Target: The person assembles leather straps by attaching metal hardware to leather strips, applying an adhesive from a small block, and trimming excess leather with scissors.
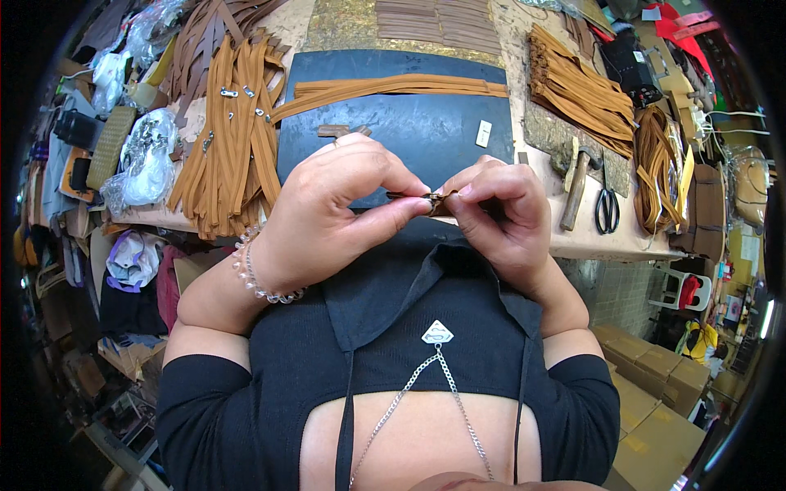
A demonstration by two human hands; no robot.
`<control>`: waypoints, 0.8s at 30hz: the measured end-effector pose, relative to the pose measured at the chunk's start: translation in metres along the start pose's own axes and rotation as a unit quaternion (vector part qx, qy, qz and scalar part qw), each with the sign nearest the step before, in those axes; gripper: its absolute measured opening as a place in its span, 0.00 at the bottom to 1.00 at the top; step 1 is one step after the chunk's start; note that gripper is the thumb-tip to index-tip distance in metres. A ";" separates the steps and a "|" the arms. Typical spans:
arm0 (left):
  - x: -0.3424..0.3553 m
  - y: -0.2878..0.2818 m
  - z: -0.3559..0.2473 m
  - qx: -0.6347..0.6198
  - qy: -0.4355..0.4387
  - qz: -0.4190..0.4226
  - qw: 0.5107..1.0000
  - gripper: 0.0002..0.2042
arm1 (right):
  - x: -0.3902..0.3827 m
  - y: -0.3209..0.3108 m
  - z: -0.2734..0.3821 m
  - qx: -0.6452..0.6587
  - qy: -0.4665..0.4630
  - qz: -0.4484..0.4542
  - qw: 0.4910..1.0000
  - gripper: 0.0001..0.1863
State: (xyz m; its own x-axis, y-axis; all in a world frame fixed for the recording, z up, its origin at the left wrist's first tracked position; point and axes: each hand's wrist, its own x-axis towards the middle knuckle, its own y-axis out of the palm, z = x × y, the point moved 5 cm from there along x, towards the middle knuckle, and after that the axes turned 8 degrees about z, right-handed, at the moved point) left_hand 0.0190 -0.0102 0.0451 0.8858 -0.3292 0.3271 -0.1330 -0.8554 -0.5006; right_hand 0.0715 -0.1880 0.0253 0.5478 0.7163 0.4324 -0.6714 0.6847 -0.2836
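Note:
In front of my chest, both hands meet over the near edge of a dark blue mat (393, 123). My left hand (332, 192) is closed, thumb and forefinger pinching a small metal piece (431, 200) that looks like a zipper slider. Right beside it, my right hand (503, 204) pinches the end of a brown zipper tape (449, 196); the fingers hide much of it. Across the mat beyond my hands lies a long tan zipper (401, 84). Two short brown strips (334, 130) and a small white tag (484, 133) rest on the mat.
At the left, a heap of tan zippers (233, 155) carries several silver sliders. A tan zipper bundle (573, 86) lies back right, with a hammer (576, 188), black-handled scissors (607, 211) and a looped bundle (655, 172) nearer. Brown strips (434, 20) lie at the back.

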 end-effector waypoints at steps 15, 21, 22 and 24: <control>-0.003 -0.006 -0.026 0.183 0.167 -0.012 0.969 0.15 | -0.002 -0.007 0.029 -0.252 -0.196 0.011 0.948 0.18; -0.006 -0.007 -0.026 0.177 0.176 -0.012 0.968 0.15 | -0.005 -0.007 0.040 -0.305 -0.199 0.026 0.931 0.16; -0.006 -0.008 -0.026 0.177 0.173 -0.016 0.969 0.14 | -0.005 -0.008 0.040 -0.305 -0.198 0.026 0.931 0.16; -0.006 -0.008 -0.026 0.175 0.172 -0.013 0.969 0.14 | -0.006 -0.009 0.039 -0.307 -0.195 0.023 0.931 0.16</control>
State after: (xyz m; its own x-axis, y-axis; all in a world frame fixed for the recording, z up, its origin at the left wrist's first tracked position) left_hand 0.0034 -0.0117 0.0684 0.6777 -0.4747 0.5616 0.1005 -0.6967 -0.7103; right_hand 0.0547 -0.2040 0.0588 0.2226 0.7259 0.6508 -0.2116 0.6876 -0.6946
